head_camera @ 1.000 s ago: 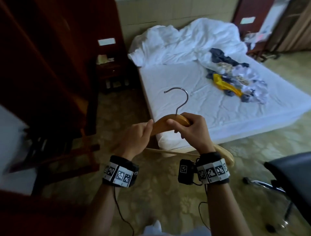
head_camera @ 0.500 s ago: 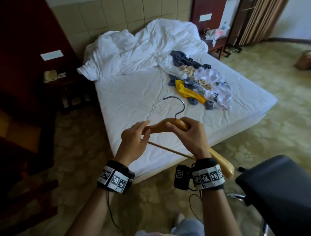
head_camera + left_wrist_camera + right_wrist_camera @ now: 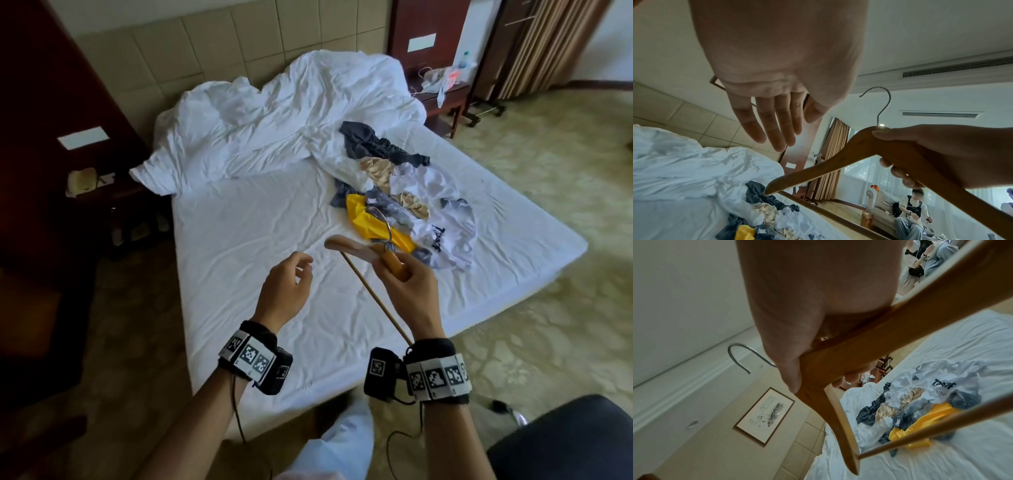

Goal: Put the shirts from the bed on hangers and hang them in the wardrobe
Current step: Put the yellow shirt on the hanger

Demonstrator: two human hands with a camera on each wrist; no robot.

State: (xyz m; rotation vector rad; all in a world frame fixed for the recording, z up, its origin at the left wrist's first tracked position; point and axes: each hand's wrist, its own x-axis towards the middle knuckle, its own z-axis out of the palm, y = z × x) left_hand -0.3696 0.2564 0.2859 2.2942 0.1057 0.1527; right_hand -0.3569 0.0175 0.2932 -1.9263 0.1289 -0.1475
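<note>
A wooden hanger (image 3: 356,251) (image 3: 830,164) (image 3: 838,418) with a metal hook (image 3: 385,226) (image 3: 882,104) is held above the bed. My right hand (image 3: 407,284) (image 3: 797,337) grips it at the neck, thumb on one side and fingers wrapped round the other. My left hand (image 3: 287,284) (image 3: 774,123) hovers free just left of the hanger, fingers relaxed and holding nothing. A heap of shirts (image 3: 407,192) (image 3: 920,405) lies on the bed's right half: dark grey, beige, white with dark print, and a yellow one (image 3: 375,226).
The bed (image 3: 257,240) has a white sheet and a crumpled white duvet (image 3: 284,113) at its head. Dark wooden furniture (image 3: 41,171) stands at the left, a nightstand (image 3: 442,96) at the back right, a black chair (image 3: 565,442) at the lower right. A person sits on a sofa (image 3: 910,209) beyond the bed.
My left hand has let go of the hanger and opened beside it. My right hand has turned the hanger end-on. The view has swung and come closer to the bed.
</note>
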